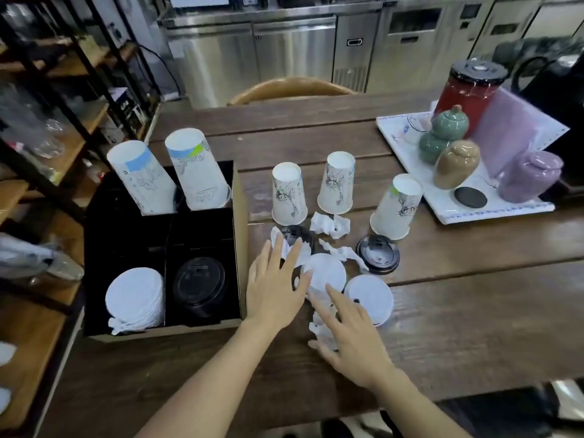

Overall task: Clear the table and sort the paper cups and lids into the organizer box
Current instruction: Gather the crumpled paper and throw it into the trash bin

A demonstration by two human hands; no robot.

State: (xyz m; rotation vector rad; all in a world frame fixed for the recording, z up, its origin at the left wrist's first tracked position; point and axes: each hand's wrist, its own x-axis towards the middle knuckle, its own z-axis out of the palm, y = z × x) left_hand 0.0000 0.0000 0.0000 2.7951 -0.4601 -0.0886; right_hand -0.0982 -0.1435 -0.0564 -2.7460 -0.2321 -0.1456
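Organizer box on left of counter already holds two cup stacks, white lids, black lids. Three cups, loose lids, crumpled paper left. Left hand, right hand flat, fingers spread, probably grasping nothing.

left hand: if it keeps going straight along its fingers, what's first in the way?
Likely the crumpled tissue under the left hand's fingertips, then the black lid beneath it; farther on, an upside-down paper cup. Depth unclear.

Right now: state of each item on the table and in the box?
Left hand: open, on crumpled paper
Right hand: open, empty
Three cups: upside down on table
Black lid: loose on table
White lids: loose on table
Organizer box: holds cup stacks, lid stacks
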